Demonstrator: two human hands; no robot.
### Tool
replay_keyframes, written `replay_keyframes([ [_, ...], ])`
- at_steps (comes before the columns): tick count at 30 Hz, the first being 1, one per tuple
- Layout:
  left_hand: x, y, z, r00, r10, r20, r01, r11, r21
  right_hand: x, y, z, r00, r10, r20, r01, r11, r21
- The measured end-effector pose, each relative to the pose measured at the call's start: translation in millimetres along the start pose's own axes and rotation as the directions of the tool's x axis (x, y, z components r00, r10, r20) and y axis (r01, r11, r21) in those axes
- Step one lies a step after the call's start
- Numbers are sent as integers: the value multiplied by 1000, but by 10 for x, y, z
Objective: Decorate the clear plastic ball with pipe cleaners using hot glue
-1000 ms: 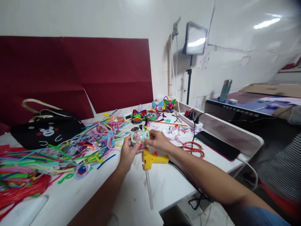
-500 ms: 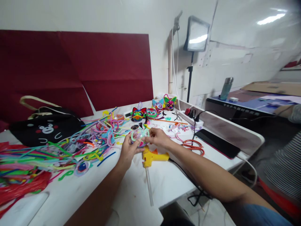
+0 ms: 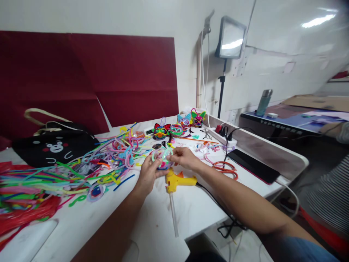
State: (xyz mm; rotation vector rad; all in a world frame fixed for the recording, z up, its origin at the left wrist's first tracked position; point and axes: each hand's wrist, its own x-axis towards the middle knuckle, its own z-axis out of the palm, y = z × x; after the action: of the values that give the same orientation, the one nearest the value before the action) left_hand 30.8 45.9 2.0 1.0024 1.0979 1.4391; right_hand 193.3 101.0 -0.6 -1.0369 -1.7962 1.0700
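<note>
Between my hands is a round, multicoloured craft piece [image 3: 164,165] with a pale green strip [image 3: 167,153] curling over its top. My left hand [image 3: 148,173] grips its left side, thumb on top and fingers around the edge. At the right side, the fingertips of my right hand [image 3: 184,158] pinch the strip's edge. Just below my hands a yellow glue gun [image 3: 180,181] lies on the white table [image 3: 152,225], a clear glue stick [image 3: 173,214] sticking out toward me. Finer detail of the piece is blurred.
Tangled pipe cleaners [image 3: 109,163] cover the left side, near a black bag [image 3: 57,149]. Finished-looking animal-faced balls [image 3: 161,131] stand at the back. Rightward are orange cord [image 3: 225,168], a phone [image 3: 252,166] and a power strip [image 3: 222,137]. A person's striped sleeve [image 3: 329,189] shows far right.
The pale green strip has shifted slightly and stands up more over the piece. Both hands keep their hold with small finger movements. The view has moved slightly.
</note>
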Motion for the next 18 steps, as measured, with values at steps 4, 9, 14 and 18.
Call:
replay_keyframes([
  [4,22,-10,-14,1000,-13,0,13,997,-80,0,-26,-8,1000,-19,2,19,999,30],
  [9,20,9,-9,999,-34,-12,32,987,-159,-23,-84,-22,999,-50,15,49,999,11],
  [14,8,47,6,999,-34,-6,31,967,-253,-41,-149,-59,996,-85,28,85,996,-13],
  [18,24,58,-10,1000,-9,-3,8,958,-287,-48,-200,-129,996,-84,29,88,974,-210],
])
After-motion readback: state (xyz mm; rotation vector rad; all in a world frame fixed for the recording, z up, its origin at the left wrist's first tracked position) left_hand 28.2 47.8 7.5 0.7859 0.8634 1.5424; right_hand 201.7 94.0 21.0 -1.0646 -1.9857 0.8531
